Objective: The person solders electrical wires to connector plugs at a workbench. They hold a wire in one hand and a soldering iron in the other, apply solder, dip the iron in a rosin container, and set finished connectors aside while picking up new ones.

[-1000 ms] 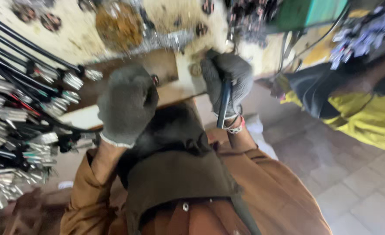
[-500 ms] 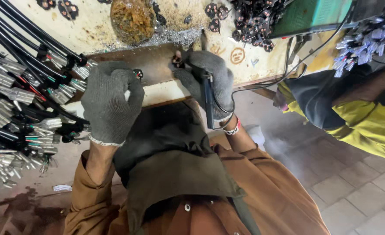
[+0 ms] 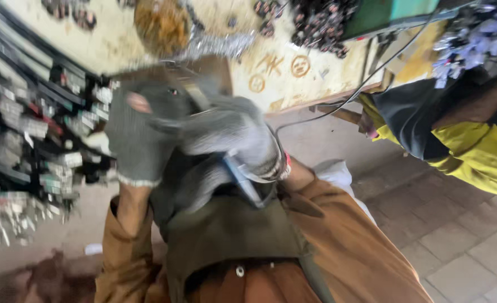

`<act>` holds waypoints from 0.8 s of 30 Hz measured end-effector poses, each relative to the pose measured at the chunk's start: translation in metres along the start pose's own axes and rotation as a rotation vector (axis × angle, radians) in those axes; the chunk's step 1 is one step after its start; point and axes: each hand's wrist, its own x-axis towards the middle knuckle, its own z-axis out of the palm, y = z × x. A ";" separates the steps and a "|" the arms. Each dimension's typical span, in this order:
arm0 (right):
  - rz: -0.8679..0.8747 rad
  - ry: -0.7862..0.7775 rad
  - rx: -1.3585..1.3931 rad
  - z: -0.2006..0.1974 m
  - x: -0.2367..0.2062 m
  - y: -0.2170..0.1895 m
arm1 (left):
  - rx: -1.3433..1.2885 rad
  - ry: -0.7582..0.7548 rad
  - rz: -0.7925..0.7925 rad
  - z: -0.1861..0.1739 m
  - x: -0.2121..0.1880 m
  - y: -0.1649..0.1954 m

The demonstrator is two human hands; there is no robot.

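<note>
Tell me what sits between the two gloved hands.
In the head view, a thin strap-like metal piece runs between the left hand and the right hand; blur hides its exact kind. The right hand also grips a dark tool.

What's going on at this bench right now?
A person in grey knit gloves works over a worn yellowish bench. The right hand grips a dark, slim tool, while the left hand is raised beside it, close to the right; the picture is too blurred to tell whether it holds anything. Bundles of cables with metal ends lie to the left. Another person in a yellow sleeve stands at right.
</note>
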 end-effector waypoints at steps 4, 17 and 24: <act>0.315 -0.062 -0.755 -0.010 -0.033 0.024 | 0.244 0.075 0.351 0.001 0.001 0.002; 0.342 0.520 -0.434 -0.016 0.023 0.008 | 0.253 0.040 0.325 -0.004 0.011 0.014; 0.212 -0.039 -0.554 -0.016 0.018 -0.009 | 0.239 0.017 0.305 -0.002 0.006 0.006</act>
